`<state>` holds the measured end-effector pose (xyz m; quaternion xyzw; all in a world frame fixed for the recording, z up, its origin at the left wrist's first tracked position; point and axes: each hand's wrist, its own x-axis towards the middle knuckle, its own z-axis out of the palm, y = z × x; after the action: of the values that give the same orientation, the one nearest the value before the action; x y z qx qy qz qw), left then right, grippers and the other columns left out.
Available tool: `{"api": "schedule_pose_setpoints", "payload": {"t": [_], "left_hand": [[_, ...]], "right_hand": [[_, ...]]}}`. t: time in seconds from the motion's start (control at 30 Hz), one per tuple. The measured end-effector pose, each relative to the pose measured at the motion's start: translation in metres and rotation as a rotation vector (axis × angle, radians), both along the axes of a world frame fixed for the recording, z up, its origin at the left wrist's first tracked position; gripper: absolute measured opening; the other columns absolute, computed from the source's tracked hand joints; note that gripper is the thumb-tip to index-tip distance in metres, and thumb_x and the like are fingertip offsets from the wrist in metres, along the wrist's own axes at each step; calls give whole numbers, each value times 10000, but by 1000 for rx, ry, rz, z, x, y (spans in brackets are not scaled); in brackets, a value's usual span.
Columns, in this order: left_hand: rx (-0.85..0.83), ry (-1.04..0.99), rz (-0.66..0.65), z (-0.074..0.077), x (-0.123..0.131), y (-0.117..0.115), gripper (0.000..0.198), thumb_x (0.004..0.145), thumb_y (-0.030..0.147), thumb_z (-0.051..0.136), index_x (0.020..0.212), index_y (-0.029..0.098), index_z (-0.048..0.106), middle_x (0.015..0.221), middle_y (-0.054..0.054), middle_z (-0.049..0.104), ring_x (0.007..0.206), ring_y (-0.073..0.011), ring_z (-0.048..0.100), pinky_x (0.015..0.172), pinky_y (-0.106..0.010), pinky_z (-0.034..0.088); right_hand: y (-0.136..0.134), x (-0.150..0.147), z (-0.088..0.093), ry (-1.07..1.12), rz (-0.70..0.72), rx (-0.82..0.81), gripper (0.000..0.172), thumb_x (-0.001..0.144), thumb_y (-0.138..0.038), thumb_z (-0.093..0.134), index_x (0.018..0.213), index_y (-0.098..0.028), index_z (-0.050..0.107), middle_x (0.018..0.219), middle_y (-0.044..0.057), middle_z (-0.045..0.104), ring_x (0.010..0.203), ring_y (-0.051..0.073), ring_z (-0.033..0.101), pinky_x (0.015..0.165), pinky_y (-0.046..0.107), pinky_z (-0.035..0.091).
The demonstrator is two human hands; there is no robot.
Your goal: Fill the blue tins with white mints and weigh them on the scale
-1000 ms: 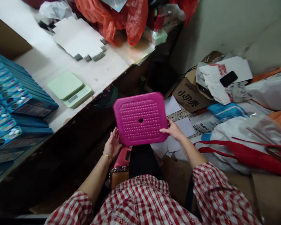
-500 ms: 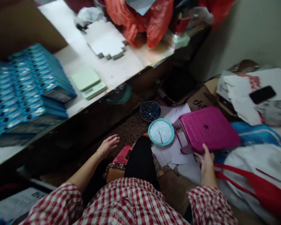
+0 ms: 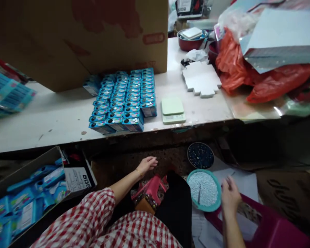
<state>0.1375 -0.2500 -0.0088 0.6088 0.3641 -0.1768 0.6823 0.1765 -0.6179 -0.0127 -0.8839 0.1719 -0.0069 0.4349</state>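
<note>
My left hand point(image 3: 147, 166) hangs over the floor near a pink stool point(image 3: 153, 189), fingers stretched out, holding nothing. My right hand point(image 3: 230, 196) is beside the right rim of a teal bowl point(image 3: 218, 187); its fingers look bent and apart, slightly blurred, and whether they touch the rim I cannot tell. Small white pellets point(image 3: 205, 184) fill the bowl, with a thin stick point(image 3: 199, 194) lying in them. Behind the bowl stands a round dark container point(image 3: 200, 155) with small light bits. A magenta plastic stool point(image 3: 276, 227) lies at the lower right, partly behind my right forearm.
On the white table point(image 3: 67, 119) stand rows of blue boxes point(image 3: 124, 100), a pale green scale point(image 3: 173, 110), flat white card pieces point(image 3: 201, 77) and red plastic bags point(image 3: 232, 65). A large carton point(image 3: 105, 38) stands behind. An open box point(image 3: 79, 179) of blue packs is lower left. Papers point(image 3: 245, 182) lie around the bowl.
The view has swung to the left. My right hand has let go of the magenta stool and moved to beside the teal bowl. The left hand stays outstretched over the floor.
</note>
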Motion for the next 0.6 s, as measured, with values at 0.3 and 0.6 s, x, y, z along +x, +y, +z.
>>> {"api": "schedule_pose_setpoints", "payload": {"t": [0.3,0.6], "left_hand": [[-26,-105,-92,26,32,56,381,714,366,619,1020,139,623,916,-82,683,817,-165,614,752,-290,458],[169,56,246,107,-69,135,318,684,360,602,909,142,657,784,-46,682,773,-178,611,692,-266,462]], "right_hand": [[297,247,123,7,490,-581,984,662,-686,515,1446,-254,106,1498,141,113,1314,412,153,965,661,223],[318,268,136,328,616,-698,1050,622,-751,410,1461,-239,41,1524,111,35,1306,475,123,943,685,225]]}}
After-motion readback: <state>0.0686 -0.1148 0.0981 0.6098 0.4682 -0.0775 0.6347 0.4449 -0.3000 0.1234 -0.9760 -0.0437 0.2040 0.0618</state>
